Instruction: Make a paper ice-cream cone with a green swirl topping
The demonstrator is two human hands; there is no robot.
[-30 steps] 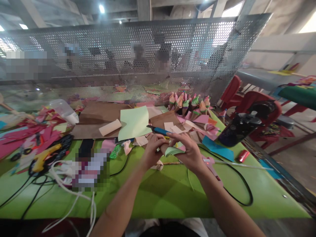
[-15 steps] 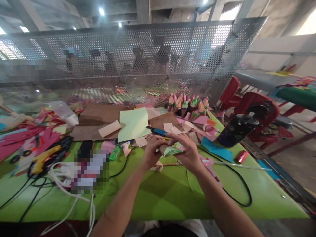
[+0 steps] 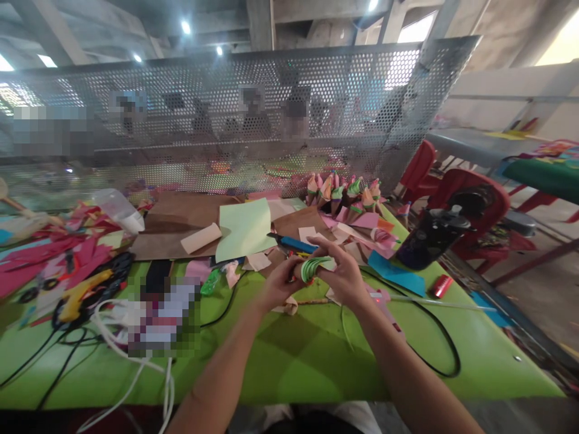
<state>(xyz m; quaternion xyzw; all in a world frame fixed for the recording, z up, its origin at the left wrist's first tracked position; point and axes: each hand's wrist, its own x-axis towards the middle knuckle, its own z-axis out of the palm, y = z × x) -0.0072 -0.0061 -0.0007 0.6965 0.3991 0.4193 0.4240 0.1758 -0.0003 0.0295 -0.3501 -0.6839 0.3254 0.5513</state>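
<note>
Both hands meet over the middle of the green table. Between them is a paper ice-cream cone with layered, curled light-green paper [image 3: 312,268] at its top. My left hand [image 3: 277,284] has its fingers wrapped round the cone's base, which they mostly hide. My right hand [image 3: 346,276] curves round the other side, with its thumb and fingers closed on the green paper's edge. Just beyond the fingers lies a blue utility knife [image 3: 296,243]. A pink glue gun [image 3: 387,308] rests beside my right forearm, partly covered by it.
Light-green paper [image 3: 244,226] and brown paper [image 3: 181,211] lie behind my hands. Several finished paper cones [image 3: 337,191] stand at the back right, near a dark bottle [image 3: 432,238]. A red battery [image 3: 442,286] lies near the right edge. Cables and a yellow-handled tool [image 3: 84,295] occupy the left.
The green layered paper has turned in my hands, its curled edges now facing up and towards me. My right fingers have shifted slightly upward around it.
</note>
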